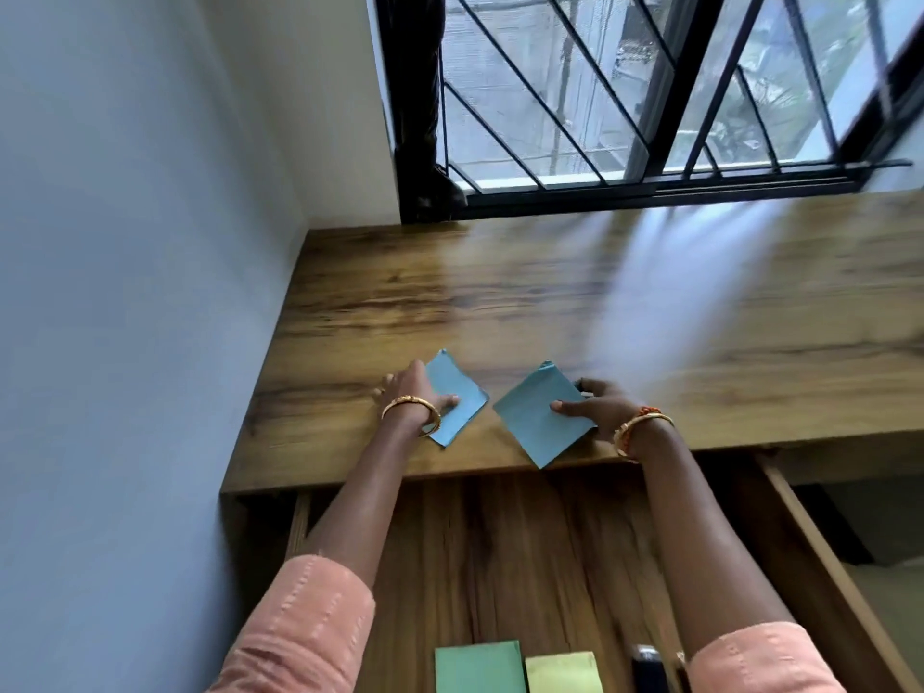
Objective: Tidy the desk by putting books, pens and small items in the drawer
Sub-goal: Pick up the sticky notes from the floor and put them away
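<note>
The left hand [415, 392] is pinching a blue pad [457, 398], thumb lying on top and fingers tucked behind its far edge, so it is lifting off the desk [500, 292] tilted rather than flat. The right hand [597, 407] is gripping a second blue pad [537, 415] the same way, thumb pressing its upper face and fingers curling underneath; something small and dark is showing by those fingers, too hidden to name. Both pads are sitting just over the desk's near edge, close together but apart, probably because one in each hand saves a trip. Below them the drawer [780, 532] is standing pulled out under the forearms, which is likely where both are heading. A green pad [477, 665], a yellow pad [562, 672] and a dark object [647, 667] are already lying at its near end, side by side.
</note>
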Demonstrator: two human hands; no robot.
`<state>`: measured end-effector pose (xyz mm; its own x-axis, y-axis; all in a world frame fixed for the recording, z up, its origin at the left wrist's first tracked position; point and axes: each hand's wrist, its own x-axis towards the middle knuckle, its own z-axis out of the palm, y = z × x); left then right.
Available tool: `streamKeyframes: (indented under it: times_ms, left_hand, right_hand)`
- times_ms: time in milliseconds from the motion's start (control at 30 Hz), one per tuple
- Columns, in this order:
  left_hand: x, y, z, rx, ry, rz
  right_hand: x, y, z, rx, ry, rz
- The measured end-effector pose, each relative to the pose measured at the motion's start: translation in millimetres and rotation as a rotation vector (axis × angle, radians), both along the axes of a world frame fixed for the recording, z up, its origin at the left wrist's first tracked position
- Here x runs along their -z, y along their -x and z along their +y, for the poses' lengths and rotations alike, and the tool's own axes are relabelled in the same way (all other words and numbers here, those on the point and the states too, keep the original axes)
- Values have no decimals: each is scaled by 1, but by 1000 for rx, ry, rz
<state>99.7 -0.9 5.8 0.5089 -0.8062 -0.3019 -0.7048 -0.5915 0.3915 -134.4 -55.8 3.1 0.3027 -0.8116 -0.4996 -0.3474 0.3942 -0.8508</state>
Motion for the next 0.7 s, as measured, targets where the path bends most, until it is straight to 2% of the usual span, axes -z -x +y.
streamKeyframes:
  times_ms: [100, 200, 300, 400, 567, 700]
  left_hand:
    - [-11, -3, 33, 90, 89, 241]
    - [-22, 1, 80, 241, 41, 282]
    - [-7, 22, 126, 351, -108, 134]
    - [28, 46, 154, 370, -202, -38]
    - [72, 55, 158, 418, -186, -135]
    - [92, 55, 156, 445, -156, -92]
  right_hand:
    - [1, 13, 32, -186, -6, 12]
    - [7, 21, 64, -402, 19, 151]
    - [33, 23, 92, -538, 75, 367]
    - [57, 22, 111, -546, 85, 538]
    - [70, 21, 120, -473, 101, 621]
    - [76, 18, 130, -441, 164, 665]
